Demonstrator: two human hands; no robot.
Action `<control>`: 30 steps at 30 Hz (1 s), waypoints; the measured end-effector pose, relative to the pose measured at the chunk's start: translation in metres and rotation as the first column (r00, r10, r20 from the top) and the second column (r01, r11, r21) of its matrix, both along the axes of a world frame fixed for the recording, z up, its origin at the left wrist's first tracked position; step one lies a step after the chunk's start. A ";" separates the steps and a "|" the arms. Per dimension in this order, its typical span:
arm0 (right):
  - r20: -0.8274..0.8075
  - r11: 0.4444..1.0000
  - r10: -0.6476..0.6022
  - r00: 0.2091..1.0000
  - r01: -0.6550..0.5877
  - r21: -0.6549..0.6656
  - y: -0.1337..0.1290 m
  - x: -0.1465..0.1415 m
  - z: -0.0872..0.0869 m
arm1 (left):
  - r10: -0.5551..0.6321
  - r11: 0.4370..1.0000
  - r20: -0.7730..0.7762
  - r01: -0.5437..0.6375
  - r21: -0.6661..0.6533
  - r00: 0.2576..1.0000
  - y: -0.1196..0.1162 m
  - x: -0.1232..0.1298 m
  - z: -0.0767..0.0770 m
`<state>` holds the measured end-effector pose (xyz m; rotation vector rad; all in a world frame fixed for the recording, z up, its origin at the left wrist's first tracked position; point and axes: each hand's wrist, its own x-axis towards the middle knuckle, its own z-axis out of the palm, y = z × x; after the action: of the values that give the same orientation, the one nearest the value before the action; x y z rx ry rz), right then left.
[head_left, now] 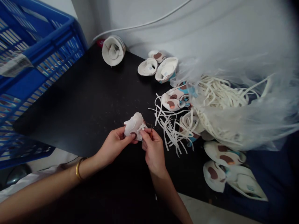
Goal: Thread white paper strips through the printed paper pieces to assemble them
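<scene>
A small white shoe upper (135,123) with a brown patch is held above the black table. My left hand (116,141) grips its near left side, thumb on the brown patch. Closed in a pinch, my right hand (153,146) is at its right edge, where a short white strip (142,127) shows. Also in the right hand is a slim tool with an orange handle (151,134) and a thin dark tip pointing up; its kind I cannot make out. Loose white strips (171,129) lie in a tangle just right of that hand.
A clear plastic bag (254,124) spills more white strips on the right. Several other shoe uppers (225,154) lie around it and at the back (147,67). Nested white pieces (113,51) stand near the wall. Blue crates (46,62) line the left of the black table (93,93).
</scene>
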<state>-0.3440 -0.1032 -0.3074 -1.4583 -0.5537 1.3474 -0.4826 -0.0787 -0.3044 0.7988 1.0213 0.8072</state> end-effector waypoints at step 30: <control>0.327 0.983 0.139 0.935 -0.170 0.068 -0.014 0.002 0.006 | 0.136 0.988 -0.140 -0.124 0.095 0.981 0.002 -0.002 -0.011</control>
<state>-0.3417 -0.1169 -0.3015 -1.5921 -0.9492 1.1889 -0.4843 -0.0765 -0.3153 0.8809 1.1850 0.9198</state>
